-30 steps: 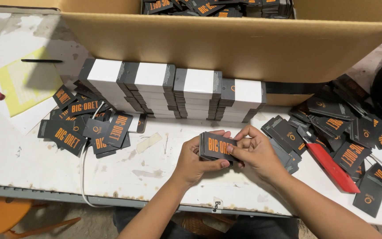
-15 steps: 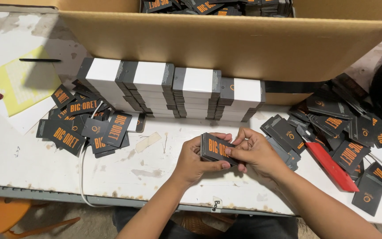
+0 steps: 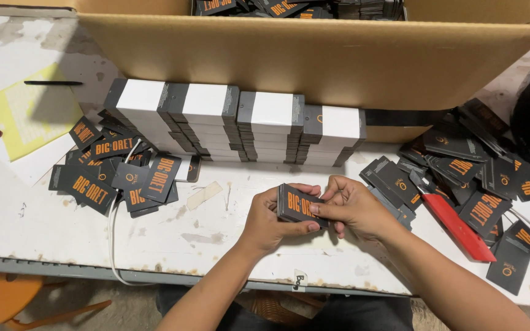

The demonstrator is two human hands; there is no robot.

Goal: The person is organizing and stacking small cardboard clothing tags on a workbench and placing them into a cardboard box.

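A: Dark grey card with orange lettering, that's the small stack of tags (image 3: 299, 205) both hands are gripping, just above the near part of the white worktable (image 3: 216, 245).

B: How is it held?

A: The left hand (image 3: 271, 220) cups it from below and behind, fingers curled around the left end. The right hand (image 3: 351, 205) pinches the right end, thumb on the top face. The stack is tilted, its printed face turned up.

B: And round about?

A: Right of the hands lies a red-handled cutter (image 3: 455, 224) among a loose heap of dark tags (image 3: 467, 165). To the left sits another scattered pile of tags (image 3: 111, 168). Farther back stand rows of white-topped bundles (image 3: 234, 119) against a cardboard box (image 3: 314, 58), more tags inside it.

B: Any change from half a second ago?

A: Hardly any. The stack sits at the same spot between the same two hands; the right fingers have closed slightly tighter over its end.
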